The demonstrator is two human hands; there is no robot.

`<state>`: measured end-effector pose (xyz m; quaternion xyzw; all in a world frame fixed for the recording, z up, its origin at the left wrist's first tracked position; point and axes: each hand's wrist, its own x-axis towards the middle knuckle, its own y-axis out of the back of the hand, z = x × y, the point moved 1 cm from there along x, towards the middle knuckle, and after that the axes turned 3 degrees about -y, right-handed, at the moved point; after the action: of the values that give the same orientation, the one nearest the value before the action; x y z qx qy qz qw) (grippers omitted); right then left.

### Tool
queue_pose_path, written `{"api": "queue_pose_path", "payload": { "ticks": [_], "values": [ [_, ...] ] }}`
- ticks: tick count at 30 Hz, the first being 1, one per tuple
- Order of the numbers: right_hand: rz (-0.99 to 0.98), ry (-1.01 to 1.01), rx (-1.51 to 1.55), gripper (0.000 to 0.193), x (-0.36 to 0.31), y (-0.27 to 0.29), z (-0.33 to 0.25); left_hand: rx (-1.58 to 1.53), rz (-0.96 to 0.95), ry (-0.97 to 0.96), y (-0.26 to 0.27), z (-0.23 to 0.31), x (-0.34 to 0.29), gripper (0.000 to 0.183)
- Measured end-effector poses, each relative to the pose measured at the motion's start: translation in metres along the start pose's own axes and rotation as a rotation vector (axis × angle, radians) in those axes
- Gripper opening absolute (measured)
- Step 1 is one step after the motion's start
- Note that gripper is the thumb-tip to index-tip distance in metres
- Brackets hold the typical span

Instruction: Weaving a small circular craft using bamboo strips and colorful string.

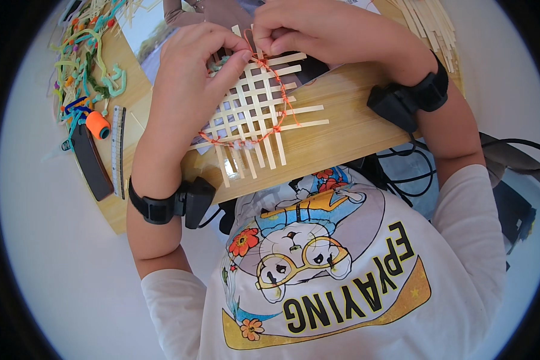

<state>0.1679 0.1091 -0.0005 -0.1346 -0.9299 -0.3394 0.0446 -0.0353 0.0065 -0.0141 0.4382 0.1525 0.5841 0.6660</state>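
Observation:
A flat open lattice of pale woven strips, perhaps bamboo, lies tilted under my hands, its strip ends sticking out unevenly. Orange cord winds through it in a rough ring, with a few whitish tufts along the near part. My left hand reaches over the lattice's left side, thumb and forefinger closed at its far edge beside the cord. At the top, the fingers of my right hand are pinched together on the cord, which makes a small loop between both hands. The fingertips partly hide the cord's end.
To the left lie tangled coloured yarn pieces, an orange thread spool, a ruler and a long dark object. Loose pale strips lie far right. A printed picture sheet is beneath the lattice; black cables hang past the wooden table's edge.

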Motion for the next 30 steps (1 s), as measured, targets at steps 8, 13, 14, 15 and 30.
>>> {"api": "queue_pose_path", "payload": {
  "ticks": [8,13,14,15,30],
  "values": [
    [-0.073,-0.134,0.261,0.002,-0.003,0.003,0.011,0.027,0.014,-0.036,-0.001,-0.002,0.0,0.014],
    [-0.152,-0.562,0.695,0.003,-0.009,0.025,-0.015,0.009,0.004,-0.026,0.0,0.0,0.001,0.014],
    [-0.152,-0.562,0.694,0.003,-0.01,0.024,-0.013,0.003,0.001,-0.027,0.0,0.001,0.001,0.014],
    [-0.093,-0.45,0.571,0.003,-0.011,0.022,-0.01,0.003,0.002,-0.027,0.0,0.001,0.002,0.014],
    [0.047,-0.03,0.02,0.011,0.002,-0.002,0.006,0.007,0.01,-0.046,-0.001,-0.001,0.001,0.013]
  ]
}}
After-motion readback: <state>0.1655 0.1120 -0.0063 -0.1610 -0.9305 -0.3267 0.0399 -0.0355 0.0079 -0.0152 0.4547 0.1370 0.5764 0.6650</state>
